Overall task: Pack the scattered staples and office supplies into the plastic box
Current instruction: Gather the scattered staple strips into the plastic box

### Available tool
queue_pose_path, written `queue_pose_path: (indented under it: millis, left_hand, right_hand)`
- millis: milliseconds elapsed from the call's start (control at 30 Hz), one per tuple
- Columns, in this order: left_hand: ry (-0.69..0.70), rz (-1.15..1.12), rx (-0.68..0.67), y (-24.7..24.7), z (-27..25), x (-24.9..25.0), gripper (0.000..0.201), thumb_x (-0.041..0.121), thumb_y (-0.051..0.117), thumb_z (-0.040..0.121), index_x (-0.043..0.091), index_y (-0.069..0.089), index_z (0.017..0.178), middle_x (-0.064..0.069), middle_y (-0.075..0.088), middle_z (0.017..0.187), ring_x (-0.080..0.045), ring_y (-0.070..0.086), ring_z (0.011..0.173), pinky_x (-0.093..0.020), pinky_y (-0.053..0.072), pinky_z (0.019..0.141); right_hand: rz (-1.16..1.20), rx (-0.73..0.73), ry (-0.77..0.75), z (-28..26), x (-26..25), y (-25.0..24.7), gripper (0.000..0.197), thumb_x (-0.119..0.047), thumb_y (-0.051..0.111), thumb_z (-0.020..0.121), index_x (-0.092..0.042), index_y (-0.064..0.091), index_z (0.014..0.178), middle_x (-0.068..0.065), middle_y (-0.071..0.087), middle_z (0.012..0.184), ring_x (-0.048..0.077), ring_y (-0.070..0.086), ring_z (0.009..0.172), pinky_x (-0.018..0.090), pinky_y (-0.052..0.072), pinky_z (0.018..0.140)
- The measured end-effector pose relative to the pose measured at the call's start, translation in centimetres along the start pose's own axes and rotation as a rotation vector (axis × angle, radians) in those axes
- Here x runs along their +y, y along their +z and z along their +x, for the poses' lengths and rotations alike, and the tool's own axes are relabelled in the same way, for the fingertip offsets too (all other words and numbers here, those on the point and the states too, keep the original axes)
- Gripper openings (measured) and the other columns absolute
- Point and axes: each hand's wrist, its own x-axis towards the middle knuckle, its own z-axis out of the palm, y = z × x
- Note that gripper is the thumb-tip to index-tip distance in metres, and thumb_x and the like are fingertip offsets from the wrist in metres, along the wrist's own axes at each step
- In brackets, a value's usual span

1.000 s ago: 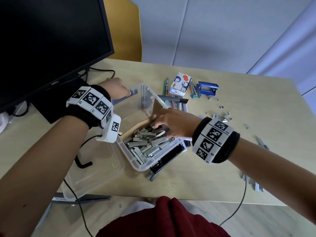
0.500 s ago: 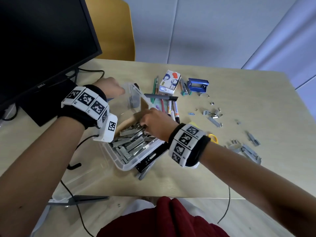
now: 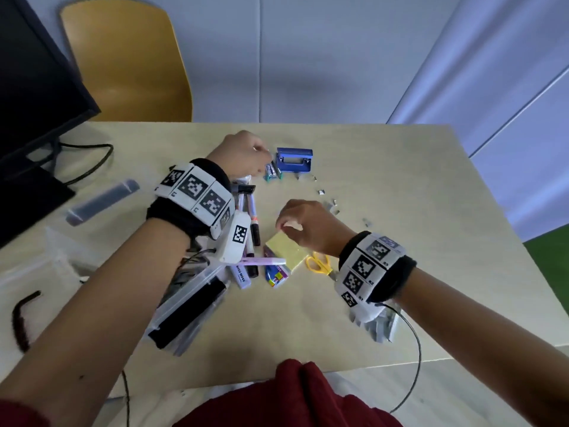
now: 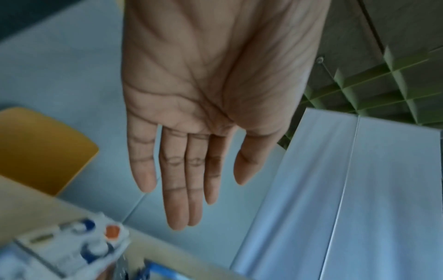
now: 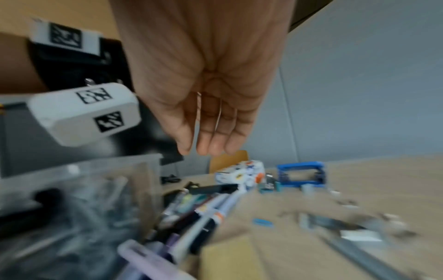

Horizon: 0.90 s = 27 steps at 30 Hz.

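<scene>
The clear plastic box (image 3: 197, 282) with staple strips sits under my left forearm, mostly hidden; its wall (image 5: 95, 180) shows in the right wrist view. My left hand (image 3: 246, 155) hovers beside the blue hole punch (image 3: 294, 160), fingers straight and empty (image 4: 191, 189), above the white staple carton (image 4: 72, 246). My right hand (image 3: 295, 223) hangs over the yellow sticky-note pad (image 3: 286, 251), fingers relaxed and holding nothing (image 5: 210, 144). Markers (image 3: 249, 211) lie between the hands. Loose staples (image 3: 335, 208) are scattered to the right.
A black stapler (image 3: 187, 312) lies against the box's near side. Yellow scissors (image 3: 320, 263) and staple strips (image 3: 378, 328) lie by my right wrist. The monitor (image 3: 34, 97) stands at the left, a yellow chair (image 3: 129, 66) behind the table. A clear lid (image 3: 46, 260) lies left.
Both hands have left the box. My left hand went from the box's far rim out to the hole punch; my right hand came out of the staples and moved right over the sticky notes.
</scene>
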Motion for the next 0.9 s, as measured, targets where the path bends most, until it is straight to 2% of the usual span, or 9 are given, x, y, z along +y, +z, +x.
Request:
queue_pose_path:
  millis: [67,167,233,333,433,567,667,733,900]
  left_hand:
    - [-0.003,-0.008,-0.062,2.5,1.4,0.7,0.017,0.011,0.049,0.088,0.002,0.063,0.083,-0.016,0.065,0.085,-0.025,0.062,0.078,-0.029,0.049,0.083]
    - [-0.027,0.018,-0.145,6.5,3.2,1.1,0.021,0.008,0.047,0.089,0.007,0.057,0.07,-0.015,0.063,0.08,-0.025,0.06,0.074,-0.031,0.05,0.084]
    - [-0.041,0.094,-0.159,9.0,4.1,0.7,0.02,0.006,0.045,0.089,0.001,0.062,0.079,-0.014,0.063,0.08,-0.023,0.058,0.073,-0.03,0.049,0.081]
    - [-0.062,0.186,-0.169,12.1,5.3,-0.5,0.021,0.005,0.046,0.089,0.0,0.065,0.097,-0.015,0.066,0.1,-0.024,0.06,0.088,-0.029,0.046,0.086]
    - [-0.085,0.294,-0.203,14.1,6.2,-1.4,0.024,0.006,0.05,0.089,0.005,0.061,0.11,-0.012,0.06,0.118,-0.026,0.057,0.109,-0.03,0.044,0.095]
    - [-0.076,0.368,-0.236,16.1,7.2,-2.3,0.039,0.009,0.054,0.088,0.01,0.048,0.126,-0.013,0.041,0.128,-0.03,0.05,0.113,-0.039,0.043,0.098]
    - [-0.052,0.393,-0.194,17.3,7.5,-2.9,0.038,0.007,0.056,0.087,0.013,0.047,0.124,-0.012,0.032,0.129,-0.029,0.043,0.12,-0.041,0.044,0.097]
    - [-0.028,0.394,-0.178,17.8,7.8,-3.1,0.032,0.005,0.055,0.087,0.012,0.049,0.118,-0.012,0.032,0.127,-0.029,0.043,0.118,-0.041,0.045,0.094]
    - [0.041,0.379,-0.194,17.7,8.2,-3.4,0.018,0.001,0.051,0.088,0.003,0.053,0.106,-0.015,0.044,0.115,-0.033,0.053,0.102,-0.035,0.044,0.086]
  right_hand:
    - [-0.044,-0.016,0.133,-0.7,3.1,-1.2,0.02,-0.001,0.052,0.083,-0.004,0.07,0.092,0.015,0.063,0.094,0.029,0.06,0.087,0.025,0.039,0.077]
    - [-0.076,-0.037,0.303,-1.4,7.2,-2.4,0.022,-0.002,0.05,0.083,-0.004,0.069,0.092,0.014,0.064,0.097,0.03,0.058,0.094,0.03,0.042,0.083]
    - [-0.109,-0.079,0.393,-1.5,9.4,-2.8,0.023,-0.003,0.048,0.084,-0.005,0.068,0.095,0.014,0.063,0.102,0.03,0.056,0.101,0.033,0.043,0.087]
    - [-0.134,-0.123,0.448,-1.2,11.8,-3.2,0.028,-0.003,0.044,0.087,-0.007,0.067,0.102,0.013,0.061,0.112,0.029,0.052,0.109,0.031,0.04,0.091]
    - [-0.143,-0.148,0.472,0.0,13.4,-3.4,0.032,-0.001,0.043,0.087,-0.008,0.063,0.11,0.011,0.058,0.119,0.027,0.05,0.115,0.029,0.038,0.093]
    - [-0.144,-0.158,0.445,2.7,14.9,-3.4,0.041,0.0,0.047,0.084,-0.014,0.057,0.121,0.006,0.051,0.127,0.027,0.048,0.118,0.034,0.04,0.096]
    - [-0.222,-0.246,0.383,4.3,15.1,-2.9,0.051,-0.002,0.045,0.085,-0.021,0.045,0.133,-0.002,0.031,0.147,0.023,0.034,0.129,0.039,0.04,0.099]
    - [-0.308,-0.283,0.335,4.7,15.3,-2.6,0.05,-0.009,0.045,0.088,-0.021,0.04,0.136,-0.005,0.023,0.151,0.022,0.028,0.132,0.04,0.042,0.096]
    - [-0.298,-0.263,0.255,3.2,16.0,-1.4,0.033,-0.012,0.043,0.091,-0.013,0.052,0.122,0.002,0.04,0.137,0.026,0.034,0.123,0.043,0.045,0.092]
